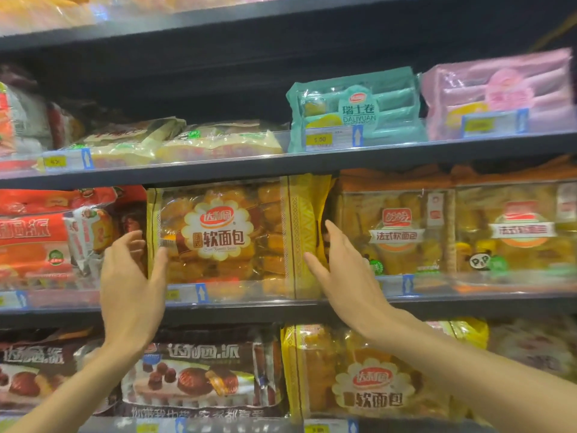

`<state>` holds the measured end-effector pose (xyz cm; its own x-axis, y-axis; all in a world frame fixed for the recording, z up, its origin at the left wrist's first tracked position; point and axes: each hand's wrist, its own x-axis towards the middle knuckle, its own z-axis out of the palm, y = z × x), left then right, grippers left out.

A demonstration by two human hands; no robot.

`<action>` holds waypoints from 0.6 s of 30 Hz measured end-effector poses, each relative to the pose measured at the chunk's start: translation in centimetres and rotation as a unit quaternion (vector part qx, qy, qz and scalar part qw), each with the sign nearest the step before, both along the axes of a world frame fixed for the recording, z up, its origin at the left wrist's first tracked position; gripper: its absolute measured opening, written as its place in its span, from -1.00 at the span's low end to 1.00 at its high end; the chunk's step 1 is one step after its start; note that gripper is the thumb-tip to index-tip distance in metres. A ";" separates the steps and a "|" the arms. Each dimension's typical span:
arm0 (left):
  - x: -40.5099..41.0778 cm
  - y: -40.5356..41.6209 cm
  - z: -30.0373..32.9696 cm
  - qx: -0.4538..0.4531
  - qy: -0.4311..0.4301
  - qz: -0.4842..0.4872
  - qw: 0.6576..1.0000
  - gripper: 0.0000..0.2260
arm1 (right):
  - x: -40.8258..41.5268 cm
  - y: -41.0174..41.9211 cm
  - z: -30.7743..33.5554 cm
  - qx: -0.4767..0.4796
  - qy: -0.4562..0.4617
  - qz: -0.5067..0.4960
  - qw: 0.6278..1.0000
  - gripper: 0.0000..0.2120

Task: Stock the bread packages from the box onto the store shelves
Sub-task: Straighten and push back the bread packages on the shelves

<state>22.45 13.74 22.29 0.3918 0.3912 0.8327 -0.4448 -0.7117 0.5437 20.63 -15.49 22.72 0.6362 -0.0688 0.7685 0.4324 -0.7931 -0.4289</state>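
Observation:
A yellow soft-bread package [231, 232] stands upright on the middle shelf [468, 303], behind the shelf's clear front rail. My left hand [131, 276] is at the package's left edge, fingers spread, with the thumb touching its lower left corner. At its right edge is my right hand [343, 270], also spread, with the thumb on the yellow side panel and the fingers reaching into the gap beside it. Neither hand closes around the package. The box is not in view.
Orange bread bags [402, 232] crowd the package's right side and red pie bags [40, 235] its left. On the upper shelf sit a green roll pack [356, 110] and a pink pack [499, 92]. Below are a brown pie bag [199, 379] and another yellow bread bag [368, 376].

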 end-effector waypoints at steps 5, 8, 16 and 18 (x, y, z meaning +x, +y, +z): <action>-3.8 -8.7 0.1 0.062 -0.046 -0.118 0.990 -0.68 | -2.3 -4.9 0.2 0.002 -0.053 -0.014 0.998 -0.50; -5.2 -14.4 -0.7 0.131 -0.035 -0.194 0.971 -0.64 | -3.4 -8.9 0.0 0.020 -0.077 -0.041 0.996 -0.56; -2.8 -25.8 -0.4 0.157 -0.002 -0.224 0.962 -0.40 | -4.5 -21.5 0.4 0.080 -0.133 -0.155 0.976 -0.45; -1.9 -27.1 0.2 0.136 0.014 -0.204 0.969 -0.33 | -4.3 -24.3 0.7 0.104 -0.123 -0.193 0.968 -0.32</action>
<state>20.59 -13.34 22.52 0.4908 -0.0333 0.8706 -0.7075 -0.5984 0.3759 16.36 -39.80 23.41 0.3314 -0.4348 0.8373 0.2301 -0.8235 -0.5186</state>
